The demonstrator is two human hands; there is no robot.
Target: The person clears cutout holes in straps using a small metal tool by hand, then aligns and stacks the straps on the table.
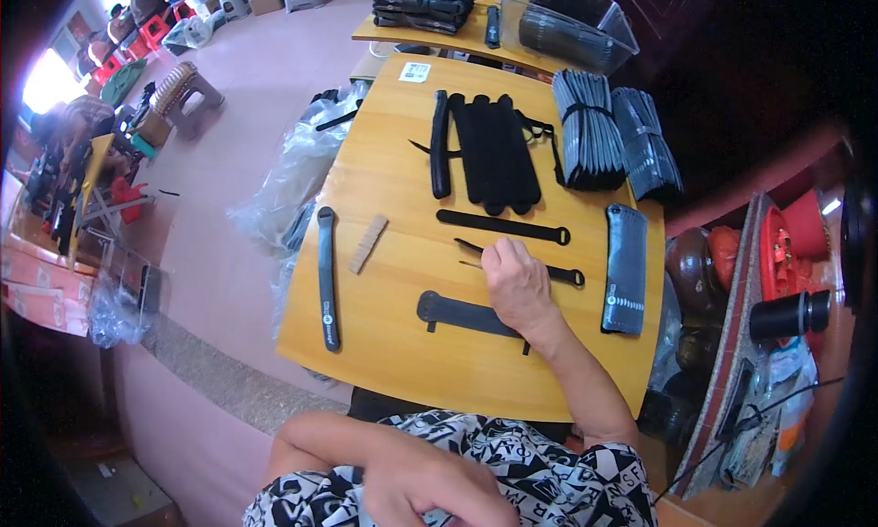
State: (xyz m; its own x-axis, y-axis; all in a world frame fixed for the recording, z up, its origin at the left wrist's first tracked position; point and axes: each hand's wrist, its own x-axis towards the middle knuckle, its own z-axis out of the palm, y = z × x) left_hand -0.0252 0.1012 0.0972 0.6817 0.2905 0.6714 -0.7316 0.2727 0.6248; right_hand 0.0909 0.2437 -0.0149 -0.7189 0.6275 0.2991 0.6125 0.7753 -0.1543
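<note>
My right hand (517,285) is closed over a black strap (564,275) with a ring at its right end; a dark strip end and a thin tip stick out left of the fingers. Just above lies a second ringed black strap (501,226). A flat dark piece with small tabs (466,314) runs partly under my right wrist. Low in the view, in front of my patterned shirt, is my left hand (439,490), blurred, its fingertips hidden or cut off by the frame edge.
On the wooden table (393,344) are a grey strap (328,280), a tan strip (369,243), black padded pieces (494,152), bundles of packaged pieces (590,129) and a packaged piece (625,262). Behind is a clear bin (567,24). Shelves stand right; plastic bags (302,170) lie left.
</note>
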